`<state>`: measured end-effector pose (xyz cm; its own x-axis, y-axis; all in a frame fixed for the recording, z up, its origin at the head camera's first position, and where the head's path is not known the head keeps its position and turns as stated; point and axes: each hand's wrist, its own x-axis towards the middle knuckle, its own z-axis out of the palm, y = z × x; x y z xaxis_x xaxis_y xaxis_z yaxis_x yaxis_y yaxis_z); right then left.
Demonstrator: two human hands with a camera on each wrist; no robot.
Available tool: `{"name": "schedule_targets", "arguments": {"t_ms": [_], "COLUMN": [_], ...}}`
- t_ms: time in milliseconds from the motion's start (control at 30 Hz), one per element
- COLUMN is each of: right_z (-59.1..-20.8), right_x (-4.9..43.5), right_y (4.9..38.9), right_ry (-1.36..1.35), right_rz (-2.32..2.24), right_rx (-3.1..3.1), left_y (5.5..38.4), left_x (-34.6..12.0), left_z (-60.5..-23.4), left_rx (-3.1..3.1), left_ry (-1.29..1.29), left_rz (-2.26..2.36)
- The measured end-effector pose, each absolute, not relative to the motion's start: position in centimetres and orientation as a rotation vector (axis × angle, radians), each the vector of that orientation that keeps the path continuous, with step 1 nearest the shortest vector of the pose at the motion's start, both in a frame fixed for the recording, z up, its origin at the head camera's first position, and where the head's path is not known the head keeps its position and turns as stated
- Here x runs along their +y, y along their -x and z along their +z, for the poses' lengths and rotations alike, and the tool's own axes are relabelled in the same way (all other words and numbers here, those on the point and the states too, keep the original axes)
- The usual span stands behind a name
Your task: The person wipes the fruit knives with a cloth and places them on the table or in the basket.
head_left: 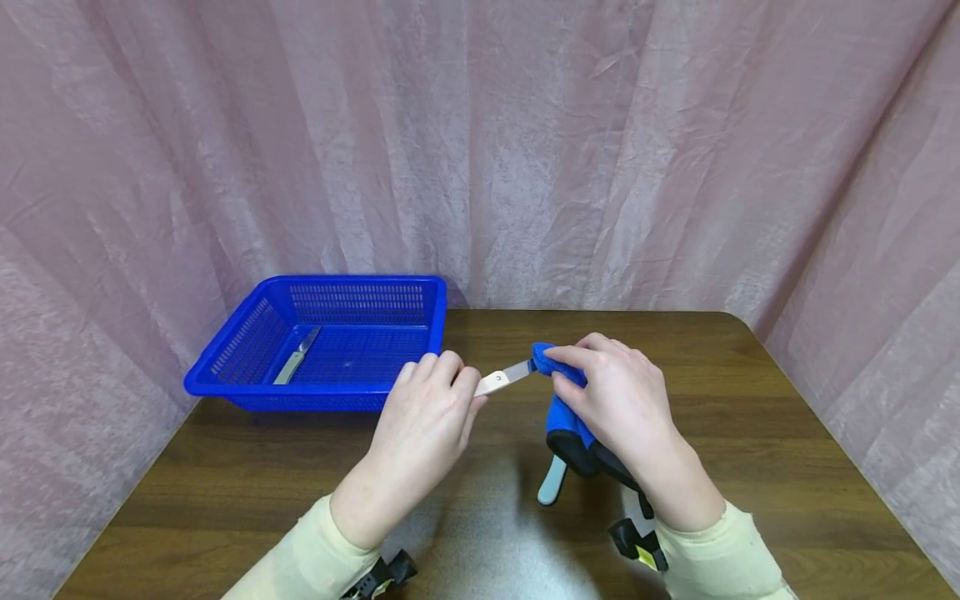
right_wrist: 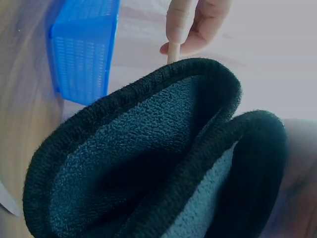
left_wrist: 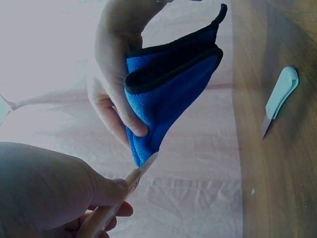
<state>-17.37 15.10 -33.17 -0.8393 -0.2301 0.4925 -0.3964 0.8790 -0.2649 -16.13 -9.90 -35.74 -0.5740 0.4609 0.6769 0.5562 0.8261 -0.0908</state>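
My left hand (head_left: pixel 427 408) grips a small knife by its cream handle (head_left: pixel 492 382), the blade pointing right. A folded blue cloth with black edging (head_left: pixel 566 417) is in my right hand (head_left: pixel 622 400), pinched between thumb and fingers. The cloth's upper corner covers the tip of the blade. From the left wrist view, the blade (left_wrist: pixel 148 162) lies against the cloth's lower corner, close to the right thumb. Below the cloth, a second knife with a mint-green handle (head_left: pixel 552 482) lies on the table; its short blade shows in the left wrist view.
On the left of the brown wooden table (head_left: pixel 750 433) stands a blue slotted plastic basket (head_left: pixel 315 402). Inside it lies a knife with a pale green handle (head_left: pixel 289 367). Pink curtains (head_left: pixel 525 167) hang behind the table and at both sides.
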Motion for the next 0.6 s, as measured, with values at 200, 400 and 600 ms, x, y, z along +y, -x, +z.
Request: {"name": "schedule_targets", "arguments": {"t_ms": [200,400,600], "right_z": [-33.17,-33.10,-33.07], "right_x": [15.36,15.63,15.82], "right_y": [17.55,17.63,17.69], "right_ry": [-0.442,-0.430,-0.412], "right_rz": [0.496,0.491,0.494], "right_rx": [-2.582,-2.586,-2.600], "left_y": [16.11,16.09,16.10], "left_x": [-9.91,-9.94,-9.90], "left_z": [-35.73,-35.70,-35.71], "left_rx": [-2.276,-2.268,-2.267], "left_ry": [0.744,0.752,0.752], "left_rz": [-0.176,-0.193,-0.189]}}
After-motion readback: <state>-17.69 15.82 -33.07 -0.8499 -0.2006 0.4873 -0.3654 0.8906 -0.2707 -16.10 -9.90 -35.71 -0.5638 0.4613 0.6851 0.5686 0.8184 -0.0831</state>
